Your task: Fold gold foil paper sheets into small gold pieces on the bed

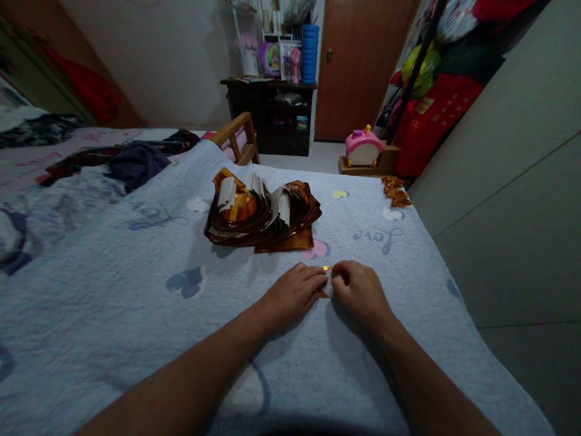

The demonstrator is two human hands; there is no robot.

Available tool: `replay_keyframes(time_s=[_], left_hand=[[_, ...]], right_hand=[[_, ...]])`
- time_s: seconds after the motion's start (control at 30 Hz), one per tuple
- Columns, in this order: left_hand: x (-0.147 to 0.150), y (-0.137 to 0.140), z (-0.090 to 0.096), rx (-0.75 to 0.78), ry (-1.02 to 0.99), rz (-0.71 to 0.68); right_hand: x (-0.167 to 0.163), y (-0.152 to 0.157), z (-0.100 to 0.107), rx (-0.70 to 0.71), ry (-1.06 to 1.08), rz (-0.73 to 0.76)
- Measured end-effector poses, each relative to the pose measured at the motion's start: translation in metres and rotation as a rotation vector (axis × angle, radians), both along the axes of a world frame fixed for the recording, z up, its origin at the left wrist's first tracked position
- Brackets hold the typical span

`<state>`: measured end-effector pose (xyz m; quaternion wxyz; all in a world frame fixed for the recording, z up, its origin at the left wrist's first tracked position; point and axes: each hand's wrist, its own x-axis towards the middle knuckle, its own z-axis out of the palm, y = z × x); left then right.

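A small piece of gold foil paper (325, 289) with a pale whitish side lies on the bed between my hands. My left hand (297, 293) holds its left part against the cover, fingers pressed together over it. Closed in a pinch, my right hand (358, 290) grips the paper's right edge; the fingertips are partly hidden. Just beyond my hands stands a thick, curved bundle of gold foil papers (290, 237) with white patches, fanned into loose loops. Several crumpled or folded gold foil pieces (396, 191) sit together at the bed's far right corner.
The light blue quilted cover (136, 315) spreads under everything. Dark clothes (138, 165) lie at the left. Past the bed's far edge are a wooden chair (240, 138), a black cabinet (270, 115) and a pink toy case (364, 147). A pale cupboard (512, 212) borders the right side.
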<state>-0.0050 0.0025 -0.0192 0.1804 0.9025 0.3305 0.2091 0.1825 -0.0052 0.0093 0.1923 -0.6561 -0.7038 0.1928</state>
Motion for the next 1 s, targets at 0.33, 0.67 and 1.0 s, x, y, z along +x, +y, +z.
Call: replay_keyframes(time_s=[0.33, 0.67, 1.0], left_hand=[[-0.0002, 0.0002, -0.0007, -0.001, -0.013, -0.002], [0.0012, -0.0010, 0.0055, 0.021, 0.028, -0.013], [0.0024, -0.0004, 0.0053, 0.034, 0.063, -0.020]], right_hand=[[0.0043, 0.0037, -0.0077, -0.008, 0.048, 0.022], [0.0046, 0.0038, -0.0094, 0.006, 0.146, 0.005], [0.0034, 0.0049, -0.0086, -0.039, 0.204, 0.006]])
